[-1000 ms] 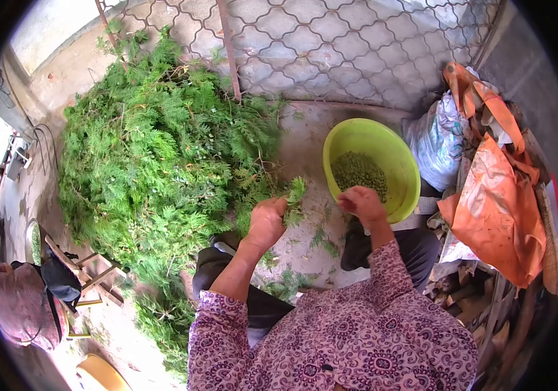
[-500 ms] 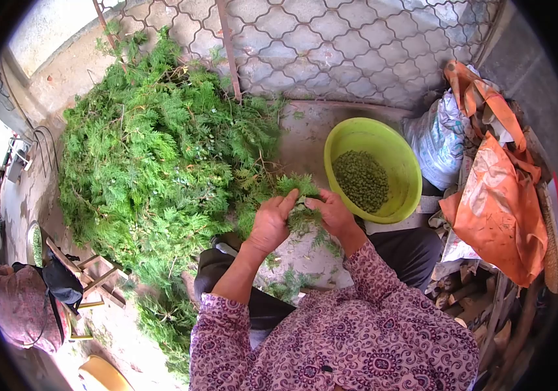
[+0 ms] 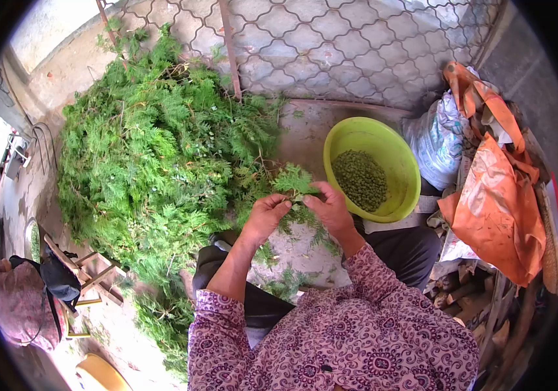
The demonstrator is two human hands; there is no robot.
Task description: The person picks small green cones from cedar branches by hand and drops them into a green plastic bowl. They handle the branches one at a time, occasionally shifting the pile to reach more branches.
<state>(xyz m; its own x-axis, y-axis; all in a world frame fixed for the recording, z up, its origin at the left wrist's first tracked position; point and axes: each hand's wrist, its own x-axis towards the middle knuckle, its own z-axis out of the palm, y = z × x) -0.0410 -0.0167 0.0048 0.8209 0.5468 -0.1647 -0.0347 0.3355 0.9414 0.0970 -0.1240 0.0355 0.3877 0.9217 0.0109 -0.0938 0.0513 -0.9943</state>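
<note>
Between my knees, my left hand (image 3: 266,217) pinches the stem of a green conifer sprig (image 3: 294,180). My right hand (image 3: 332,210) is closed on the same sprig from the other side, thumb and forefinger together near the stem. Flat, feathery leaves stick up above the fingers and hang below them. Close beyond my right hand stands a yellow-green basin (image 3: 410,171), tilted toward me in view, with a heap of small round green cones (image 3: 360,181) in it. To the left of my hands a large pile of conifer branches (image 3: 155,156) covers the floor.
A metal lattice (image 3: 337,52) runs along the back. At right are a white woven sack (image 3: 440,140), an orange bag (image 3: 502,212) and stacked firewood (image 3: 465,293). A wooden stool (image 3: 96,277), another person (image 3: 18,303) and a yellow basin (image 3: 99,375) are at left.
My left hand has turned and its fingers have drawn in to a pinch on the stem. The sprig's leaves now stand more upright. My right hand has barely shifted.
</note>
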